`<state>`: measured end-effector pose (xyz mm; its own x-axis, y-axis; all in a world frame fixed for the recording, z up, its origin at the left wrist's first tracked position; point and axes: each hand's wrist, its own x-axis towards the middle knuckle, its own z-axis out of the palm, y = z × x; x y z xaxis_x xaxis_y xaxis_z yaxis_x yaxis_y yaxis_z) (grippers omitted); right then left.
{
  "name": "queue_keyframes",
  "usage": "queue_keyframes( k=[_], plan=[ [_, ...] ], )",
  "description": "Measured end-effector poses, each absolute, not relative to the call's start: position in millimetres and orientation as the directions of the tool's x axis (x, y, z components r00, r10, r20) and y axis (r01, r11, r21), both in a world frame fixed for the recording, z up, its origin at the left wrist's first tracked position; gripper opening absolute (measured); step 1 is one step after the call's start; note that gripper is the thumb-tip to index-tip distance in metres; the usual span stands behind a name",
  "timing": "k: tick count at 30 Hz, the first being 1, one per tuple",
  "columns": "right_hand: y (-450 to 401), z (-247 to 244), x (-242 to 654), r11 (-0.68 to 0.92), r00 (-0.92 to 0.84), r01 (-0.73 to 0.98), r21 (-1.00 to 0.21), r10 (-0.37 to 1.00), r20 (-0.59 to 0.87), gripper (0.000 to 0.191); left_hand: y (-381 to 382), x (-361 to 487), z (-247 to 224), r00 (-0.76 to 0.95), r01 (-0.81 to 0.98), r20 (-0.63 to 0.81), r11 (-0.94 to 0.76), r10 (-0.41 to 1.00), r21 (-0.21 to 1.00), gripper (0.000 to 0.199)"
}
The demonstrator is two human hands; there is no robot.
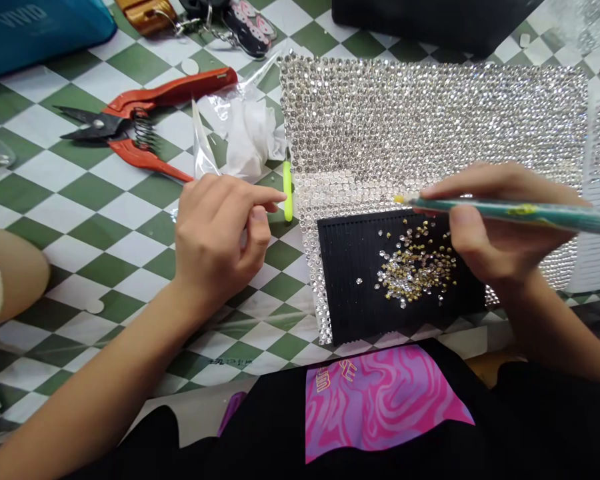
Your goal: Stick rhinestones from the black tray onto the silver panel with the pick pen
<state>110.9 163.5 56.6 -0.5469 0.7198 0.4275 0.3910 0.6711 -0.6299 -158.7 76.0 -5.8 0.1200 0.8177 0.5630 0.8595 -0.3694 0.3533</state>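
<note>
My right hand (500, 220) is closed around a green wax-tipped picker pencil (520, 212). Its yellow tip is over a pale strip in a sheet covered with rows of rhinestones (430, 120). Under that hand lies a black ridged tray (350, 307) bearing a scatter of loose rhinestones (415, 270), some showing gold backs. My left hand (220, 237) rests on the checked tablecloth with its index finger stretched out and the other fingers curled, holding nothing. That fingertip is at a lime-green plastic stick (287, 193) beside the sheet's left edge; whether they touch I cannot tell.
Red-handled cutters (145, 120) lie at the left, beside a crumpled white bag (250, 133). A teal case (40, 33), keys with charms (250, 27) and a black box (430, 23) stand along the back. A beige container (20, 280) is at the left edge.
</note>
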Motion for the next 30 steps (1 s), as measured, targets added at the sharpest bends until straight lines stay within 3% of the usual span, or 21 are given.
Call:
queue_keyframes(
  k=[4,10,17,30],
  plan=[
    [181.9,50.0,91.2,0.674,-0.627,0.301,-0.675,0.673,0.392,0.019,76.9,-159.6,-7.0,0.108,0.857,0.587,-0.374,0.803,0.354,0.025],
    [192.1,41.4,84.2,0.638,-0.681,0.312,-0.704,0.667,0.302,0.013,76.1,-158.5,-6.8,0.095,0.858,0.574,-0.359,0.813,0.367,0.025],
    [192.8,43.7,83.2,0.687,-0.717,0.330,-0.648,0.629,0.301,0.011,75.9,-158.1,-7.9,0.110,0.862,0.570,-0.363,0.814,0.353,0.025],
    [192.5,39.8,84.0,0.647,-0.652,0.291,-0.705,0.673,0.349,0.014,76.3,-159.0,-6.8,0.113,0.865,0.579,-0.367,0.807,0.343,0.024]
  ],
)
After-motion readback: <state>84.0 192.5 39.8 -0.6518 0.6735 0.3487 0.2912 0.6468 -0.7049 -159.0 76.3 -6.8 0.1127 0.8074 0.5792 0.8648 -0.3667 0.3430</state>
